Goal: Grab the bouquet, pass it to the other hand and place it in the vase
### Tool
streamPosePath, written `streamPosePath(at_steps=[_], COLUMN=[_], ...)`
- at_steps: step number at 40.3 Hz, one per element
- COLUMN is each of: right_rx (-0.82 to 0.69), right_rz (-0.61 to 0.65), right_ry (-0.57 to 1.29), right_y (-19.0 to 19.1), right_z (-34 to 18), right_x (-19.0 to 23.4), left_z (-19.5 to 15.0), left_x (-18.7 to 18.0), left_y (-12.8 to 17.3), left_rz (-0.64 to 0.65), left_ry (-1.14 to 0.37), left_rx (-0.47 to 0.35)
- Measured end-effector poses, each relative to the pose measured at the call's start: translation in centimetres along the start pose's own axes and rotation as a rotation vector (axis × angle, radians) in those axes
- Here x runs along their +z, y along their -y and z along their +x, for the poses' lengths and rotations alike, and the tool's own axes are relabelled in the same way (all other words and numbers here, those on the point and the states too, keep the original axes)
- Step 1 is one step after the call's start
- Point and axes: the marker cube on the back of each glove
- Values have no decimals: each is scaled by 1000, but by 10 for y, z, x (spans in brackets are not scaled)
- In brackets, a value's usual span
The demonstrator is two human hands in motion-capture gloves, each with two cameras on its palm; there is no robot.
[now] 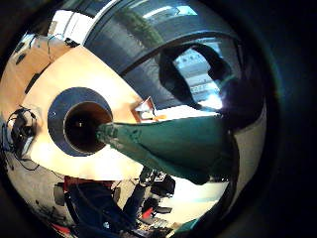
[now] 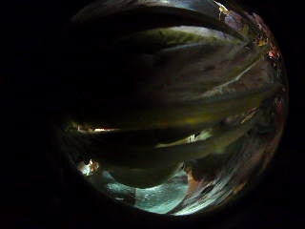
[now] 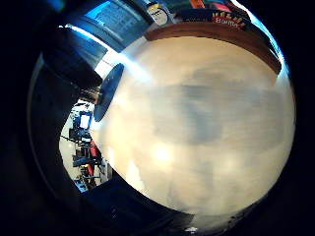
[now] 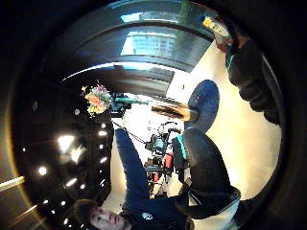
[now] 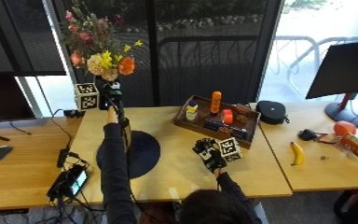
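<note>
In the outside view my left hand [image 5: 112, 95] grips the stems of the bouquet [image 5: 101, 53] and holds it high, with pink, orange and yellow flowers on top. Below it stands the brown vase [image 5: 126, 129] on a dark round mat [image 5: 145, 151], partly hidden by my left forearm. The left little finger side palm view shows the green-wrapped stems [image 1: 173, 144] pointing down toward the vase [image 1: 81, 129], their tip over its open mouth. Bouquet leaves [image 2: 190, 114] fill the left thumb side view. My right hand [image 5: 209, 156] rests low over the table, holding nothing.
A wooden tray [image 5: 199, 127] with bottles and small items stands behind my right hand. A banana [image 5: 297, 153], a black case [image 5: 271, 112] and a monitor [image 5: 349, 70] are to the right. A small device with cables [image 5: 72, 182] lies at the left front edge.
</note>
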Motion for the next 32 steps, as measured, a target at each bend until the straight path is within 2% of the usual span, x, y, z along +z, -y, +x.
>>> streamPosePath(at_steps=[2,3,5,7,8,10,12,15,19,23,26,32], right_rx=[-82,-73,50,216,256,237,201,178,113,191,196,230], right_rz=[49,42,-40,-132,-138,-90,-65,-66,-63,-158,-204,-195], right_ry=[-38,-31,38,86,57,-55,-129,-217,-210,-35,48,-133], right_y=[6,5,-2,-11,-13,-11,-11,-15,-19,-26,-28,-19], right_z=[4,3,-4,-2,2,10,11,14,24,11,2,26], right_x=[3,4,4,5,5,1,-5,-13,-19,-19,-16,-4], left_z=[-8,-15,-37,-71,-91,-134,-180,-226,-245,-249,-246,-234], left_x=[-1,-2,-5,-9,-11,-18,-28,-42,-51,-54,-56,-63], left_y=[1,1,0,-6,-10,-21,-33,-50,-62,-64,-63,-57], left_rz=[-13,-28,-92,-210,-284,-439,-556,-594,-545,-505,-509,-505], left_ry=[1,8,51,136,189,300,388,435,461,457,441,464], left_rx=[-9,-14,-27,-47,-63,-116,-206,-302,-272,-236,-229,-244])
